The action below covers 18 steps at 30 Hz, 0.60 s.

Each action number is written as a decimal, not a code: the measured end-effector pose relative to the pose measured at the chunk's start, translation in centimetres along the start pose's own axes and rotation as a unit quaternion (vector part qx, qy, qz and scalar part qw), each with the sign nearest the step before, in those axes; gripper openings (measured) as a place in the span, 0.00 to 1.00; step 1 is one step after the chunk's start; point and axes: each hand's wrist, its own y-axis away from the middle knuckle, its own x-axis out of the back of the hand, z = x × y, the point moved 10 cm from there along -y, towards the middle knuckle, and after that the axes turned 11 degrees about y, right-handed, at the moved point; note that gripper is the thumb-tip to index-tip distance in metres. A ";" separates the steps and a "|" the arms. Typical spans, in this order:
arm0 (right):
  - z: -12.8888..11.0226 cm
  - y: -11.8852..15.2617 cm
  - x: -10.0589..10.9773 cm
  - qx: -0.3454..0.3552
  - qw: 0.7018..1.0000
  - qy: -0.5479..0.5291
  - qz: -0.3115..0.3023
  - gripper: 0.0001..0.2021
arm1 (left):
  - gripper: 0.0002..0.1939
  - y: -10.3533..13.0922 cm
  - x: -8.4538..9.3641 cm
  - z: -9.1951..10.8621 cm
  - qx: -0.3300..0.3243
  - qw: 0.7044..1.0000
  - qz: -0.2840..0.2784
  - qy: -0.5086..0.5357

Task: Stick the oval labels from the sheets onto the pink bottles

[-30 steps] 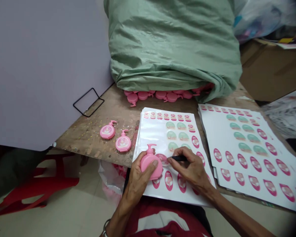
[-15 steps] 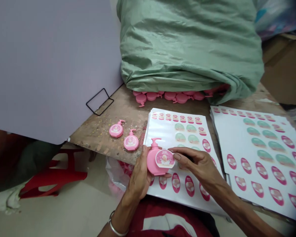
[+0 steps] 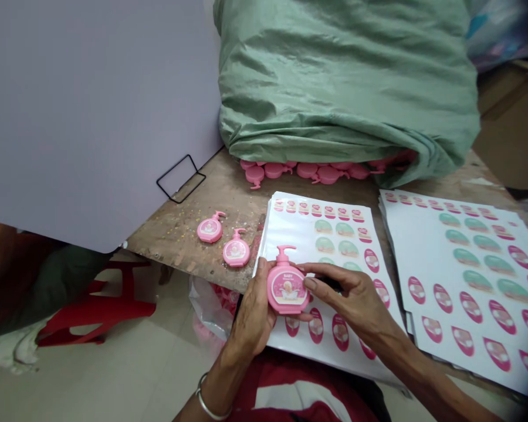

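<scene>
– What's the pump bottle (image 3: 285,266) made of?
– Pink plastic, smooth, with a soft shine; its printed label (image 3: 289,287) looks sleek.
– And the sticker sheets (image 3: 288,234) on the left?
– White paper, glossy enough to catch the light.
– The tabletop (image 3: 222,187)?
– Bare wood, worn and rough.
– That green sack (image 3: 347,82)?
– Wrinkled cloth, faintly lustrous.
– Anything metal?
– The bangle (image 3: 199,394), polished and silvery. The stool (image 3: 127,312) is smooth red plastic.

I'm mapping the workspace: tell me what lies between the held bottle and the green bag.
In the head view, outward from the held bottle: sticker sheets, bare tabletop, then pink bottles at the edge of the bag.
</scene>
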 end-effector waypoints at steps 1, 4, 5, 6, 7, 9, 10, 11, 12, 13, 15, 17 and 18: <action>0.1 0.0 0.0 -0.003 1.000 -0.001 -0.001 0.17 | 0.29 0.0 0.0 0.0 -0.001 1.000 -0.002 -0.001; 0.4 0.2 0.0 -0.007 1.000 -0.010 0.005 0.17 | 0.29 -0.1 0.0 0.0 -0.004 1.000 -0.003 -0.003; 0.4 0.2 0.1 -0.008 1.000 -0.011 0.007 0.17 | 0.29 -0.1 0.0 0.0 -0.005 1.000 -0.003 -0.004; 0.4 0.3 0.1 -0.008 1.000 -0.012 0.010 0.17 | 0.28 -0.1 0.1 -0.1 -0.004 1.000 -0.003 -0.005; 0.3 0.3 0.2 -0.008 1.000 -0.012 0.013 0.17 | 0.28 -0.1 0.1 -0.1 -0.004 1.000 -0.003 -0.006; 0.2 0.2 0.2 -0.007 1.000 -0.009 0.014 0.17 | 0.29 -0.2 0.2 -0.1 -0.001 1.000 -0.001 -0.006; 0.1 0.2 0.2 -0.006 1.000 -0.007 0.012 0.16 | 0.29 -0.2 0.2 -0.2 0.000 1.000 0.000 -0.006; 0.1 0.2 0.2 -0.005 1.000 -0.006 0.012 0.16 | 0.30 -0.2 0.2 -0.2 0.002 1.000 0.000 -0.006; 0.0 0.2 0.2 -0.005 1.000 -0.005 0.012 0.16 | 0.30 -0.1 0.2 -0.2 0.003 1.000 0.002 -0.006; 0.1 0.2 0.2 -0.005 1.000 -0.006 0.013 0.16 | 0.30 -0.1 0.3 -0.2 0.004 1.000 0.004 -0.006; 0.1 0.3 0.2 -0.003 1.000 -0.011 0.016 0.16 | 0.30 -0.1 0.3 -0.2 0.001 1.000 0.007 -0.006; 0.2 0.3 0.2 -0.003 1.000 -0.015 0.017 0.16 | 0.29 -0.1 0.3 -0.1 -0.002 1.000 0.006 -0.006; 0.2 0.3 0.2 -0.003 1.000 -0.014 0.017 0.16 | 0.30 -0.1 0.3 -0.1 -0.002 1.000 0.003 -0.002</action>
